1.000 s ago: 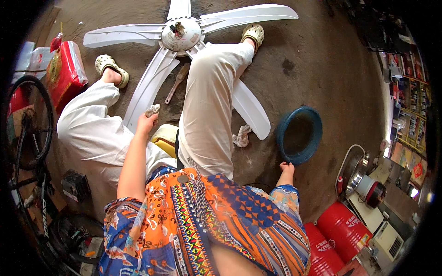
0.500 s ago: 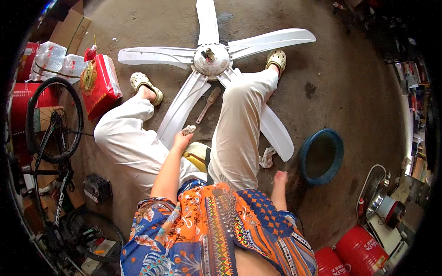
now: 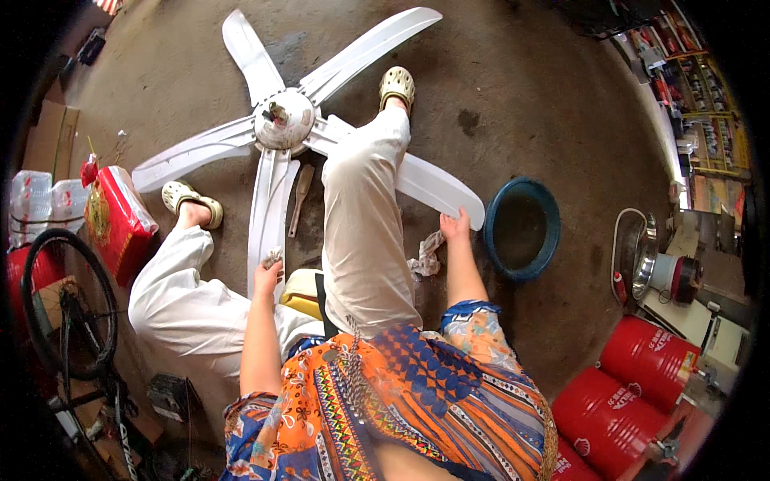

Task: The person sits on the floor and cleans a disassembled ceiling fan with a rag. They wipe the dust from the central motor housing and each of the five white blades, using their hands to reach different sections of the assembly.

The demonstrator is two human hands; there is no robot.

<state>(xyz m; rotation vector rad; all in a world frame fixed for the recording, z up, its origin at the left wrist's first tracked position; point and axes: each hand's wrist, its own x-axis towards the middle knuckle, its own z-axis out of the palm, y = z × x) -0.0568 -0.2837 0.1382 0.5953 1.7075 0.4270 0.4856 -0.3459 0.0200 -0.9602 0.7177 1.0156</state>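
A white five-bladed ceiling fan (image 3: 282, 128) lies on the floor, its dirty round hub facing up between my legs. My left hand (image 3: 267, 279) is closed on a small crumpled rag (image 3: 272, 257), over the near blade (image 3: 266, 210). At the tip of the right-hand blade (image 3: 437, 189), my right hand (image 3: 455, 225) grips the edge with thumb and fingers. A second crumpled rag (image 3: 426, 256) lies on the floor just left of my right forearm. Between the near blade and my right leg rests a brush-like tool with a wooden handle (image 3: 301, 199); its exact kind is unclear.
A blue basin (image 3: 553, 240) of murky water stands right of the blade tip. To the left are a red package (image 3: 120, 220), clear bottles and a bicycle wheel (image 3: 28, 301). Red drums (image 3: 613, 409) stand at the lower right, and I sit on something yellow (image 3: 301, 295).
My view has turned right, so the scene shifts left and tilts. My right hand has moved forward from beside my body to the blade tip. The left hand still holds its rag.
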